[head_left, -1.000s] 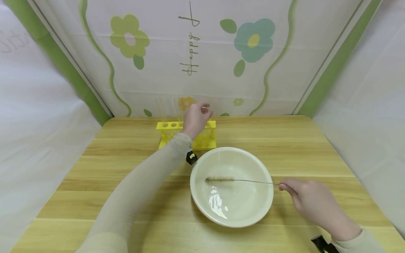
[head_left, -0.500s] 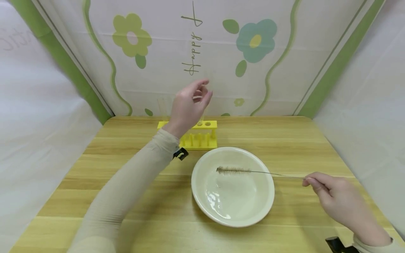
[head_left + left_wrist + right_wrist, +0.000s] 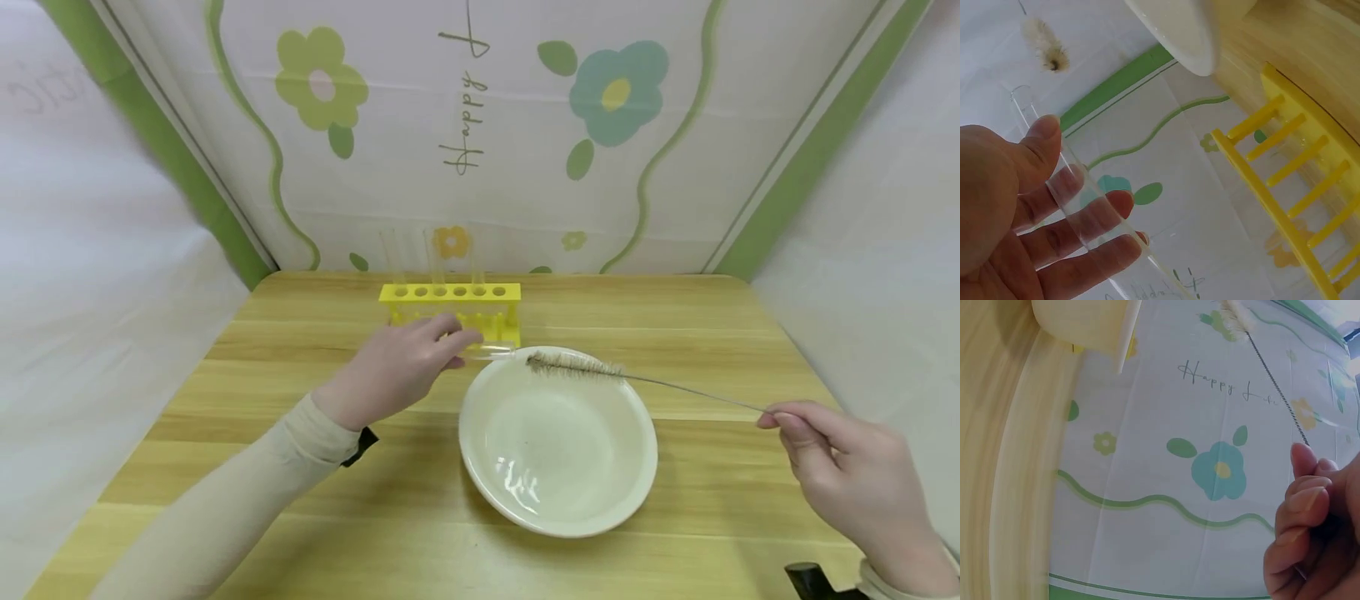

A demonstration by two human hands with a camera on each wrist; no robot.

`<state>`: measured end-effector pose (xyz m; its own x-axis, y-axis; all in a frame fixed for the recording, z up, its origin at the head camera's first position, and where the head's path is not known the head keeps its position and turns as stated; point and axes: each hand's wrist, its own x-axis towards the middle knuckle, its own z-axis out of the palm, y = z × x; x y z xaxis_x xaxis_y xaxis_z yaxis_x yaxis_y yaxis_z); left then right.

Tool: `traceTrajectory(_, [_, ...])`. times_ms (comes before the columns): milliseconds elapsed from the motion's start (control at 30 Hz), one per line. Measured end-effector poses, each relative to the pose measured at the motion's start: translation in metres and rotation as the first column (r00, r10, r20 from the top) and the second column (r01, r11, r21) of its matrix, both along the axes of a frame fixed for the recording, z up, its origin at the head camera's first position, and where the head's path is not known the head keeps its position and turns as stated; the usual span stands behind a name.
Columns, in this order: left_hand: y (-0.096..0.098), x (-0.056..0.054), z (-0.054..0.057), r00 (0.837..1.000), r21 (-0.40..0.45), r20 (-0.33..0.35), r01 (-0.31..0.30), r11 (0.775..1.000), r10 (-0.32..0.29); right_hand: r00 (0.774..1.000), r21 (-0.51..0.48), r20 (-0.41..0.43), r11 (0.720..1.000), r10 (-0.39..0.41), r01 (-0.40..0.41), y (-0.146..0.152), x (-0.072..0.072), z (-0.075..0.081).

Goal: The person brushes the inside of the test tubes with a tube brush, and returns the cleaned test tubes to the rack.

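Note:
My left hand (image 3: 397,367) holds a clear glass test tube (image 3: 493,351) between thumb and fingers, tipped to lie nearly level at the bowl's back left rim. The left wrist view shows the tube (image 3: 1082,206) slanting across the fingers, its open end past the thumb. My right hand (image 3: 862,467) pinches the thin twisted wire handle of a test tube brush (image 3: 573,367). Pale bristles hang over the back of the white bowl (image 3: 558,467), the brush tip just right of the tube's end. Both are apart from each other by a small gap.
A yellow test tube rack (image 3: 512,292) stands at the back of the wooden table (image 3: 720,333), behind the bowl. Three clear tubes stand upright in it, one of them a left tube (image 3: 393,257). A flower-printed cloth (image 3: 510,200) hangs behind the table.
My left hand has come away from the rack, raising a test tube, then lowering it forward beside the bowl and tilting it level. The right hand has lifted the brush up and rightward.

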<state>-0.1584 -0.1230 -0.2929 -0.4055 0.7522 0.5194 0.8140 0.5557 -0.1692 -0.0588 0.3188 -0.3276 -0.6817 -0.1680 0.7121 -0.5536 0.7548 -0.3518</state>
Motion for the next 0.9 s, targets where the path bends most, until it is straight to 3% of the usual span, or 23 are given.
traceTrajectory(167, [-0.008, 0.012, -0.006, 0.999, -0.047, 0.014, -0.041, 0.998, 0.042, 1.000, -0.012, -0.029, 1.000, 0.007, -0.007, -0.003, 0.003, 0.001])
traceTrajectory(367, [-0.009, 0.019, -0.007, 1.000, -0.041, -0.008, -0.016, 0.999, 0.016, 0.991, -0.038, -0.102, 0.995, 0.087, -0.091, -0.008, 0.000, -0.002])
traceTrajectory(533, [-0.009, 0.024, -0.007, 1.000, -0.028, -0.004, -0.006, 1.000, 0.006, 0.968, -0.067, -0.190, 0.981, 0.164, -0.180, -0.017, 0.000, 0.001])
traceTrajectory(700, [-0.011, 0.026, -0.009, 1.000, -0.026, 0.005, -0.003, 1.000, 0.003, 0.903, -0.097, -0.375, 0.960, 0.209, -0.262, -0.037, 0.000, 0.012])
traceTrajectory(800, [-0.011, 0.026, -0.011, 1.000, -0.033, 0.007, -0.006, 0.999, 0.007, 0.857, -0.094, -0.491, 0.969, 0.156, -0.230, -0.048, 0.000, 0.015])
traceTrajectory(900, [-0.011, 0.026, -0.012, 1.000, -0.053, 0.004, -0.016, 0.998, 0.016, 0.794, -0.123, -0.601, 0.971, 0.093, -0.207, -0.054, -0.004, 0.013])
